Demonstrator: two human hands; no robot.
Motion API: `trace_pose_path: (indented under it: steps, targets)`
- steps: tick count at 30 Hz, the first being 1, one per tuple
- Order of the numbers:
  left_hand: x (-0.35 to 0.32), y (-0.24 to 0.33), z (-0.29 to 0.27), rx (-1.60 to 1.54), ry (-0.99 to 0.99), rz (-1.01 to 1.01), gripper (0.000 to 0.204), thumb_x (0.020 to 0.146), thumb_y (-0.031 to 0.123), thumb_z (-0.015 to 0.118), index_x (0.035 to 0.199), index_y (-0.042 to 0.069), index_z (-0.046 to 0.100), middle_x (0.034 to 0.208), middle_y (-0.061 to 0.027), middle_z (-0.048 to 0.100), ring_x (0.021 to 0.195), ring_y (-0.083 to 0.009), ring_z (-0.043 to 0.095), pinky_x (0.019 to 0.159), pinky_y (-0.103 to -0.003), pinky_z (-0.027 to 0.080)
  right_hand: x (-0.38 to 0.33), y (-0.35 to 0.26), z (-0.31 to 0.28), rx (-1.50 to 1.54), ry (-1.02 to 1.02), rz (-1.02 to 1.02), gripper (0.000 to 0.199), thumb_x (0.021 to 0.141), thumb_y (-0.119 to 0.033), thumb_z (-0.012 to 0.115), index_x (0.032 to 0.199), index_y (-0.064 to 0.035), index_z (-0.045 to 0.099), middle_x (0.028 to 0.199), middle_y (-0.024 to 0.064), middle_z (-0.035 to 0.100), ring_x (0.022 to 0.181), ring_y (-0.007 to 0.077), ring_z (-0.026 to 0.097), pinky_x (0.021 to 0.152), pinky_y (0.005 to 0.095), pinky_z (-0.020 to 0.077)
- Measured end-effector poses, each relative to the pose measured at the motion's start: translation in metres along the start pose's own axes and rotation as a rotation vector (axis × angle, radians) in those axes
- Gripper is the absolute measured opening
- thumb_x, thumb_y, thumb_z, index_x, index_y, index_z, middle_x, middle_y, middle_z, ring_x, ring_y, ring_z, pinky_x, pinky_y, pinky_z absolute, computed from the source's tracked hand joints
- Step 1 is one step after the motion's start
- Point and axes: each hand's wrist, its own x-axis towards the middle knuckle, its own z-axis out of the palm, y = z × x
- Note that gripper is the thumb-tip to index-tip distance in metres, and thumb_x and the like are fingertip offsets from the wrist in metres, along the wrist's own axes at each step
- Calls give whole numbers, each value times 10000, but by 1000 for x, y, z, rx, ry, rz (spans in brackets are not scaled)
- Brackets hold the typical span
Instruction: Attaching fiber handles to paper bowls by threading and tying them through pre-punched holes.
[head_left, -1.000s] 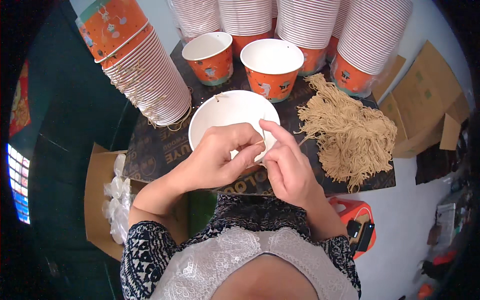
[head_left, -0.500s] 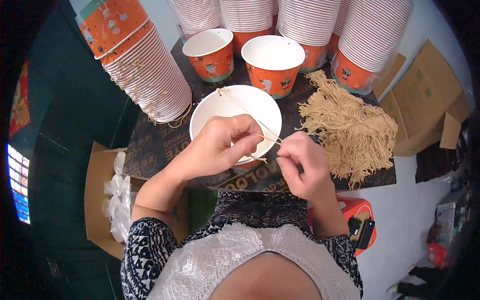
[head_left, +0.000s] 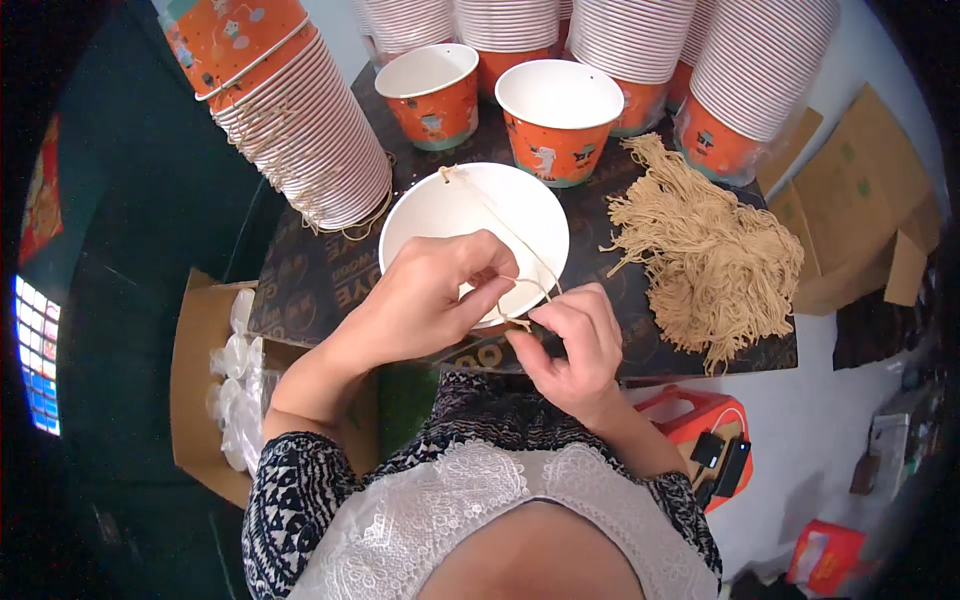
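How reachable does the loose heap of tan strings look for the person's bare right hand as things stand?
Probably yes: only dark, printed tabletop shows between the right hand and the heap. That hand, though, seems busy with a thin tan string at the round, white-lined bowl.

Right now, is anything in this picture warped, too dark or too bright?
Head view: corners are black, and the left stack of paper buckets appears to splay outward; head view: the gridded panel glows against the dim left side; head view: the nearest paper bucket looks pale inside, while the left hand and right hand look fairly sharp.
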Motion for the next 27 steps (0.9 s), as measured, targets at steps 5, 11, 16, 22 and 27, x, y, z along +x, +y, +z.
trace_pose_path:
  steps: [5, 11, 16, 22, 27]
  targets:
    - [-3, 1, 7, -8, 112, -77, 79, 851, 19, 676, 890, -8, 613, 727, -152, 667, 684, -260, 708, 609, -337, 543, 7, 8, 4, -89, 60, -34, 231, 700, -8, 767, 878, -70, 635, 798, 61, 532, 732, 271, 540, 644, 381, 399]
    - [-8, 5, 1, 44, 50, -74, 80, 844, 27, 683, 886, -7, 624, 741, -161, 665, 676, -307, 689, 601, -367, 529, 3, 10, 0, -55, 56, 8, 224, 697, 1, 763, 874, -58, 639, 843, 71, 545, 759, 277, 546, 662, 378, 408]
    - [-14, 6, -5, 155, -7, -32, 104, 832, -12, 674, 930, 3, 643, 802, -128, 667, 747, -277, 676, 647, -357, 520, 2, 7, 1, 17, 41, 21, 198, 713, 13, 745, 865, -50, 635, 891, 95, 546, 806, 289, 551, 691, 365, 427]
    - [-24, 16, -8, 238, 12, -5, 100, 827, -25, 655, 911, 14, 620, 792, -148, 650, 754, -334, 664, 665, -382, 512, -3, 9, -5, 68, -46, 7, 268, 703, -14, 718, 951, -40, 620, 952, 113, 566, 858, 295, 553, 769, 413, 430]
    - [-36, 9, 12, 235, 110, -46, 80, 845, -16, 655, 909, 8, 615, 768, -147, 647, 704, -313, 668, 621, -369, 515, -3, 11, 0, 110, -82, 13, 354, 684, -14, 704, 1023, -21, 602, 1064, 146, 594, 955, 325, 570, 854, 426, 436]
